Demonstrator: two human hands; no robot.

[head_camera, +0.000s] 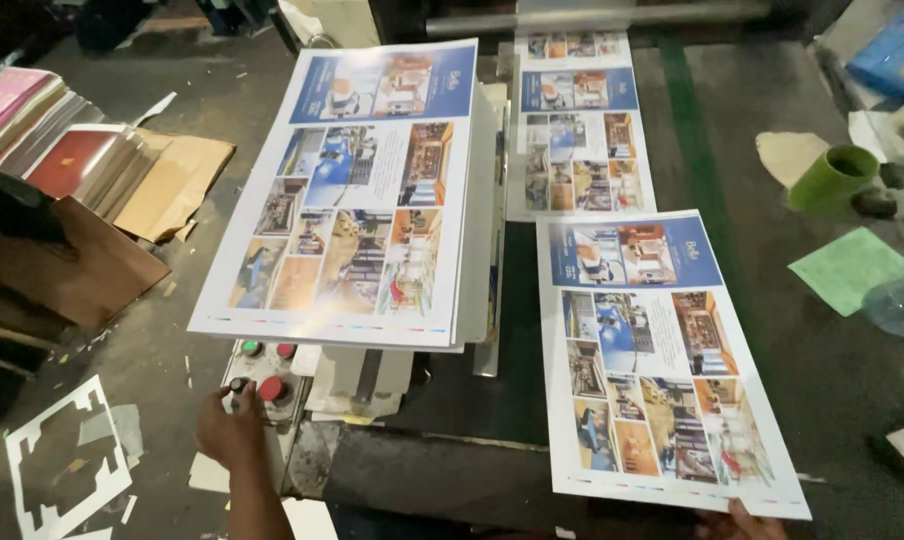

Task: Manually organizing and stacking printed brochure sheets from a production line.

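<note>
Printed sheet (662,360): flat on dark machine tabletop (832,360), near edge under right hand (737,522) fingertips, grip unclear. Thin, light, floppy, glossy, easily creased; best taken at an edge. Left hand (234,432) closed around control panel (267,385) knob, beneath sheet stack (357,190).

Three glossy printed photo sheets lie out singly: near sheet (662,360), middle sheet (579,140), far sheet (572,45). One stack of the same printed sheets (362,190). One green plastic cup (832,177). One light green paper square (850,268). Two hands: left hand (232,430), right hand (747,522). Two red round buttons (271,388), one green.
</note>
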